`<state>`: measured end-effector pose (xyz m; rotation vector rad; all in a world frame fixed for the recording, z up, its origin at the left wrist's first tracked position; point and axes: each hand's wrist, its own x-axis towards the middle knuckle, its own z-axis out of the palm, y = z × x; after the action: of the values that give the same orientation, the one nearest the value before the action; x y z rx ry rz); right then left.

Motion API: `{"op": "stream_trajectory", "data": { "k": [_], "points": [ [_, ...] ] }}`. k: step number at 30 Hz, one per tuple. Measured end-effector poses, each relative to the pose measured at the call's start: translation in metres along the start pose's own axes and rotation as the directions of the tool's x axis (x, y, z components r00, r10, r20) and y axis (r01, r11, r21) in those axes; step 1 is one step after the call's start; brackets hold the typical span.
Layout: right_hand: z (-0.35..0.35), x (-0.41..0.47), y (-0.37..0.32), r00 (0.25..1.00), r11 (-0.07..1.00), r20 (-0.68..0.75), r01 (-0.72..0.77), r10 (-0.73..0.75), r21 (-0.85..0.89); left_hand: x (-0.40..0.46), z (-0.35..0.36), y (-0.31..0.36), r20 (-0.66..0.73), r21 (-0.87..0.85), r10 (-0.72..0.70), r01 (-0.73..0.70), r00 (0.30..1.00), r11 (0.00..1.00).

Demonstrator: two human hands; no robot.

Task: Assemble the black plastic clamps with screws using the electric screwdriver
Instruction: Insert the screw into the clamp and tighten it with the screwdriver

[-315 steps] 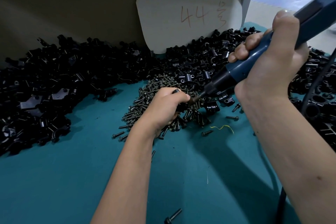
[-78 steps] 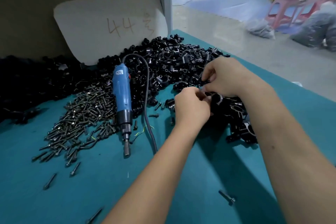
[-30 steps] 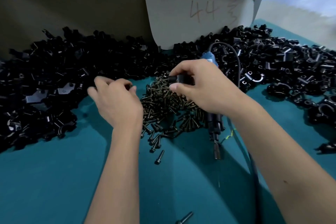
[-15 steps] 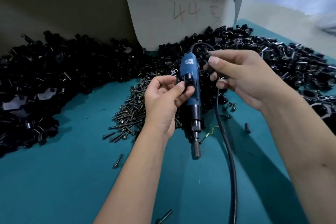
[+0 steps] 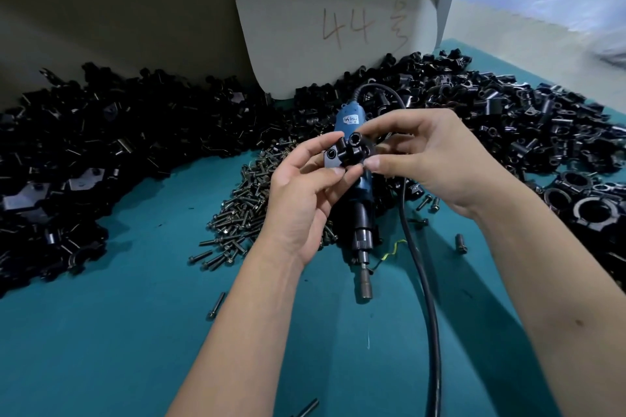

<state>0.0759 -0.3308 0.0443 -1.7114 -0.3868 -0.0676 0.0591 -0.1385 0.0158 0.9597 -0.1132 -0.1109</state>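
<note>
Both hands meet above the middle of the table, pinching black plastic clamp pieces (image 5: pixel 349 153) together between them. My left hand (image 5: pixel 305 193) grips the left piece, which shows a flat grey face with a hole. My right hand (image 5: pixel 430 156) holds the right piece, with its round bore facing me. The blue electric screwdriver (image 5: pixel 359 213) lies on the teal table (image 5: pixel 118 332) right under the hands, bit toward me, with nobody holding it. A pile of metal screws (image 5: pixel 244 210) sits just left of the screwdriver.
Heaps of black clamp parts cover the left (image 5: pixel 67 159) and the right (image 5: pixel 515 132) of the table. The screwdriver's black cable (image 5: pixel 427 298) runs toward me on the right. A card marked "44" (image 5: pixel 338 20) leans on the back wall. Loose screws (image 5: pixel 215 305) lie scattered.
The hands have come together, and the two clamp pieces that were held apart half a second ago now touch. The screwdriver still lies on the table.
</note>
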Motion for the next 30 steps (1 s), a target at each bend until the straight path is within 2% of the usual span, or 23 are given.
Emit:
{"op": "stream_trajectory", "data": {
  "k": [4,9,11,15,18,22,24,26,28,30],
  "points": [
    [0.001,0.001,-0.003,0.998,0.998,0.034,0.046,-0.047,0.034,-0.001,0.004,0.001,0.036,0.028,0.045,-0.046,0.998,0.999],
    [0.002,0.0,-0.003,1.0,0.998,0.0,0.009,-0.009,0.069,-0.003,0.004,0.002,0.035,0.256,0.191,-0.193,0.981,0.947],
    [0.003,-0.001,-0.003,1.0,0.998,0.005,-0.012,0.011,0.064,-0.003,0.003,0.002,0.034,0.284,0.212,-0.213,0.977,0.935],
    [0.002,-0.001,-0.007,1.0,0.997,0.025,-0.018,0.016,0.072,-0.002,0.006,0.0,0.026,0.24,0.183,-0.184,0.983,0.953],
    [-0.006,-0.004,-0.014,0.997,0.999,0.058,-0.046,0.046,-0.007,-0.001,0.011,-0.004,0.003,0.224,0.15,-0.147,0.989,0.963],
    [-0.021,-0.009,-0.031,0.967,0.971,0.138,-0.197,0.216,-0.139,-0.002,0.02,-0.01,-0.009,0.225,0.13,-0.125,0.991,0.966],
    [-0.034,-0.01,-0.039,0.935,0.87,0.074,-0.291,0.346,-0.397,-0.003,0.022,-0.011,-0.018,0.209,0.134,-0.128,0.991,0.969],
    [-0.045,-0.012,-0.041,0.883,0.685,0.018,-0.35,0.469,-0.639,-0.003,0.021,-0.011,-0.035,0.161,0.128,-0.121,0.991,0.98],
    [-0.047,-0.014,-0.038,0.835,0.573,0.016,-0.363,0.55,-0.735,-0.002,0.019,-0.009,-0.053,0.111,0.113,-0.107,0.992,0.988],
    [-0.04,-0.015,-0.03,0.801,0.524,0.041,-0.351,0.598,-0.776,-0.002,0.017,-0.008,-0.081,0.078,0.098,-0.091,0.992,0.993]
  ]
}}
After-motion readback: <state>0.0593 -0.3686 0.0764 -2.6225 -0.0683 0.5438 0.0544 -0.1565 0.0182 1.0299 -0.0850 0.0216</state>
